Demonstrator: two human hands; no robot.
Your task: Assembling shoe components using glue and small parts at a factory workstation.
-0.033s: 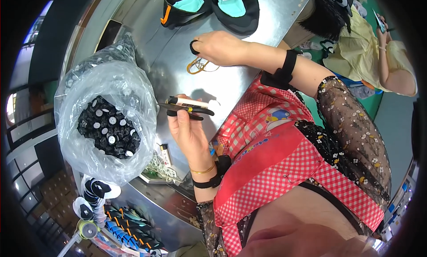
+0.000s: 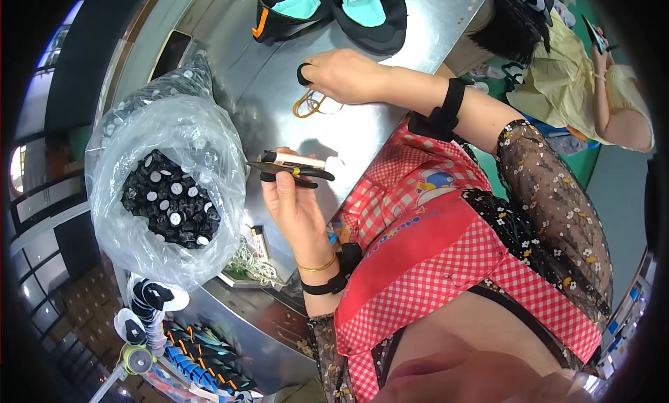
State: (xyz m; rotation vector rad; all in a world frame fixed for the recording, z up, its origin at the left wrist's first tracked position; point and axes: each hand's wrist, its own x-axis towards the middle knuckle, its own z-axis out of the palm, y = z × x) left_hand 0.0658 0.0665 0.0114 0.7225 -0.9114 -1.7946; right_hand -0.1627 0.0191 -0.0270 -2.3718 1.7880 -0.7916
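Left hand: palm up above the steel table, fingers curled around a white marker pen and a thin black strip-like piece lying across the fingertips; black wrist strap and gold bangle at the wrist. Right hand: resting on the table further off, closed loosely, small black item at the fingertips, just beside tan rubber bands. Clear plastic bag of black-and-white buttons left of the left hand. Two shoe uppers at the far edge.

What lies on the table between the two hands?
In the head view, only bare metal table separates the left hand from the right hand; yellow rubber bands lie beside the right.
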